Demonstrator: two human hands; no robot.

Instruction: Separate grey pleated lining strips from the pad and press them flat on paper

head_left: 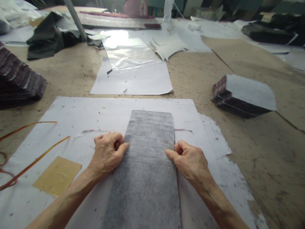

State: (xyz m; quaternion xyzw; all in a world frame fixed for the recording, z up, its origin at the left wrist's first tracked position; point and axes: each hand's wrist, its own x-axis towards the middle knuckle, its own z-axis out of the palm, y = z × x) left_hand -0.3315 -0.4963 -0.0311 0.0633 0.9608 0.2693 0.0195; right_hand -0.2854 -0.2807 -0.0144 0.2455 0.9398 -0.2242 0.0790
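A long grey strip of felt-like fabric (150, 165) lies on white paper in front of me, its far end slightly narrowed. My left hand (108, 151) pinches its left edge, with the thumb on top and the fingers curled. On the opposite edge, my right hand (190, 159) grips in the same way, thumb over the fabric. Both hands are closed at about the same distance along the strip. The near end of the fabric runs out of the bottom of the view.
White paper sheets (71, 111) cover the near table. Left are a yellowish square (58, 175) and thin orange-brown strips (40, 157). Stacks of cut pieces stand at left (19, 79) and right (247, 95). Clear plastic film (131, 52) and dark fabric (52, 35) lie farther back.
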